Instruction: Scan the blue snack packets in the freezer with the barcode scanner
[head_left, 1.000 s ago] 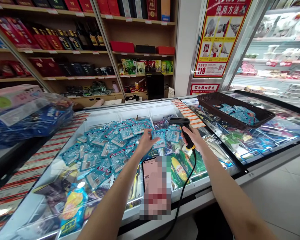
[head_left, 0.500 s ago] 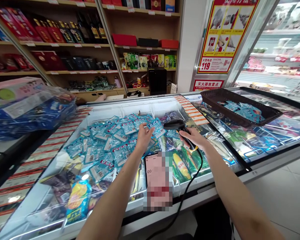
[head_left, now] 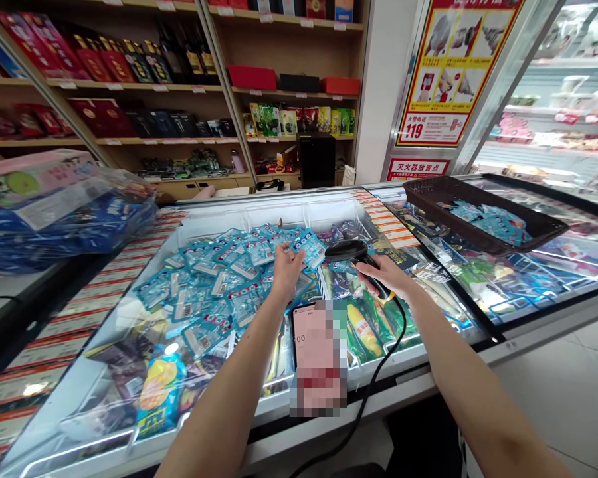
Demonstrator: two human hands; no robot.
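Note:
My left hand pinches a small blue packet by its edge, with the barcode side showing. A black handheld barcode scanner is gripped in my right hand, its head close to the right of that packet. From the scanner's handle a black cable runs down over the front edge. Many more blue packets lie heaped on the freezer's glass top, left of my left hand. A phone with a lit, partly blurred screen lies between my forearms.
A dark brown basket with several blue packets stands at the right on the chest freezer. Plastic-wrapped boxes sit at the left. Behind are stocked shelves and a red-and-yellow poster.
The view has shifted slightly. My left hand still holds the packet beside the scanner, and my right hand keeps its grip on the scanner.

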